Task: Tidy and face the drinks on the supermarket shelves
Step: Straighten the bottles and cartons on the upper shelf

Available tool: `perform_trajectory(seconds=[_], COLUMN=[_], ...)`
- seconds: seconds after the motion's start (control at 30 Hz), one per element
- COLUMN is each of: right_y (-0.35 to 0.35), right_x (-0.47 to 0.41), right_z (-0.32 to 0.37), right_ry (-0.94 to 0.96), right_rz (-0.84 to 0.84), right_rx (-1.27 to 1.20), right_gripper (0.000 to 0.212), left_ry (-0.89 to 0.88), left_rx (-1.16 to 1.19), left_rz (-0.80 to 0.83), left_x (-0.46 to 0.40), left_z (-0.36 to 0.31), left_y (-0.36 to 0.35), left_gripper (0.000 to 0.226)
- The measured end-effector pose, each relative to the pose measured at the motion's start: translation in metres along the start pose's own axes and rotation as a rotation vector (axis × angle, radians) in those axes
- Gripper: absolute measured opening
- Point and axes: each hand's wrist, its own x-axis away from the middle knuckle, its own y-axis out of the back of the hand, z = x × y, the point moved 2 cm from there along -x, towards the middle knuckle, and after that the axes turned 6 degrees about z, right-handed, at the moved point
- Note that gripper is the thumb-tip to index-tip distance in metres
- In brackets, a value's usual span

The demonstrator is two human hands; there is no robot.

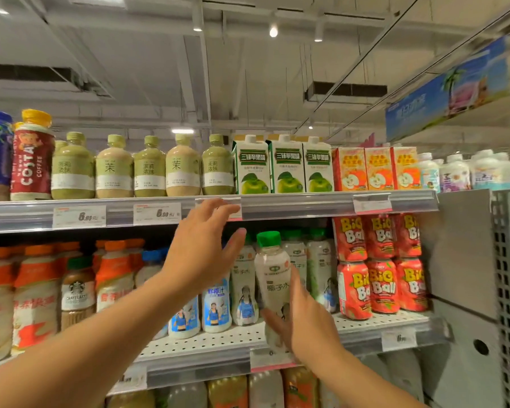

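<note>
Right hand [306,322] gripped the pale plastic coconut-water bottle with the green cap [273,278] low on its body, fingers wrapped round the base. The bottle stood at the front edge of the perforated middle shelf [374,319], slightly tilted, label toward me, ahead of the matching green-capped bottles [318,269] behind it. Left hand [202,251] was wide, fingers spread, holding nothing, hovering just under the upper shelf rail [306,206].

My read: the step was seating this bottle in its lane. To do it well, I'd stand it upright, label square to the aisle, flush with the shelf lip. I'd keep it clear of the white blue-labelled bottles [215,307] to the left and the red Big Ball cans [380,287] on the right. Low grip meant tip risk, so the free hand could steady the cap.
</note>
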Motion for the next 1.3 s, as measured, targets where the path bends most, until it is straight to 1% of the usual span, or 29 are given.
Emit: perform_trajectory(seconds=[0.07, 0.13, 0.2, 0.27, 0.37, 0.5, 0.63, 0.7, 0.77, 0.8, 1.0, 1.23, 1.3], right_y=[-0.002, -0.004, -0.006, -0.01, -0.018, -0.029, -0.04, -0.047, -0.05, -0.05, -0.058, -0.069, -0.072], right_x=[-0.009, -0.018, -0.027, -0.036, -0.045, -0.056, -0.053, -0.048, -0.049, -0.051, -0.064, -0.071, -0.071], right_z=[-0.016, -0.026, -0.032, -0.036, -0.04, -0.036, -0.041, -0.046, -0.048, -0.047, -0.036, -0.04, -0.042], right_ry=[-0.052, -0.093, -0.081, -0.074, -0.082, -0.075, -0.108, -0.131, -0.15, -0.158, -0.155, -0.136, -0.144], right_rz=[0.022, 0.013, -0.005, -0.005, 0.002, 0.012, 0.028, 0.039, 0.038, 0.036, 0.034, 0.019, 0.024], right_rx=[-0.049, -0.125, -0.201, -0.247, -0.251, -0.247, -0.323, -0.303, -0.296, -0.286, -0.04, 0.017, 0.029], right_gripper=[0.097, 0.098, 0.099, 0.099, 0.095, 0.091, 0.096, 0.086, 0.068, 0.062, 0.037, 0.034, 0.039], left_ry=[-0.047, -0.022, 0.055, 0.108, 0.102, 0.123, 0.138, 0.136, 0.141, 0.143, 0.142, 0.157, 0.163], left_rx=[-0.302, -0.49, -0.587, -0.634, -0.659, -0.688, -0.692, -0.695, -0.691, -0.688, -0.675, -0.661, -0.655], left_rz=[0.03, 0.116, 0.199, 0.254, 0.249, 0.247, 0.249, 0.245, 0.243, 0.242, 0.233, 0.239, 0.249], left_x=[-0.004, -0.007, -0.007, -0.004, -0.003, -0.003, -0.003, -0.003, -0.002, -0.002, -0.001, -0.001, -0.003], left_z=[0.014, 0.031, 0.047, 0.058, 0.063, 0.062, 0.059, 0.059, 0.057, 0.056, 0.057, 0.059, 0.058], left_y=[0.002, -0.001, -0.005, -0.009, -0.014, -0.018, -0.019, -0.019, -0.02, -0.021, -0.021, -0.022, -0.021], left_gripper=[0.058, 0.071, 0.082, 0.088, 0.092, 0.092, 0.091, 0.091, 0.091, 0.091, 0.092, 0.094, 0.095])
